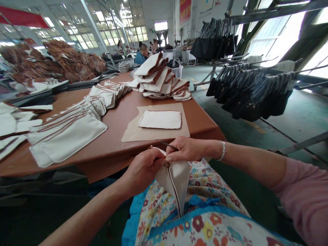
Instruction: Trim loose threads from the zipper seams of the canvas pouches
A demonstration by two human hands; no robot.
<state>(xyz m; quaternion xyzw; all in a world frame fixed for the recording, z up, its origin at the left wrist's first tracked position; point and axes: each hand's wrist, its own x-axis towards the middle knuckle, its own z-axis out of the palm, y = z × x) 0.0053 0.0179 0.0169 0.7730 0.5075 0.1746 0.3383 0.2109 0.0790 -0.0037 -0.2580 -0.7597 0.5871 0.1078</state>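
My left hand (146, 167) is closed on the upper edge of a white pouch piece (179, 181) with a dark brown strip down its middle. The piece hangs over my lap. Pressed close to the left fingertips, my right hand (184, 149) pinches the same edge. A thin dark tool (169, 146) sticks out of the right fingers; its kind cannot be made out, as the hand hides most of it. Just beyond the hands, a flat white rectangular piece (160, 119) with brown edging lies on a sheet of tan card (130, 134).
The brown-covered table (115, 124) holds a stack of white brown-edged pieces (164, 80) and a fanned row of them (69, 136). Brown bundles (69, 61) are heaped behind. Black bags (251, 92) hang on a rack at right. A person (140, 55) sits farther back. A floral apron (202, 225) covers my lap.
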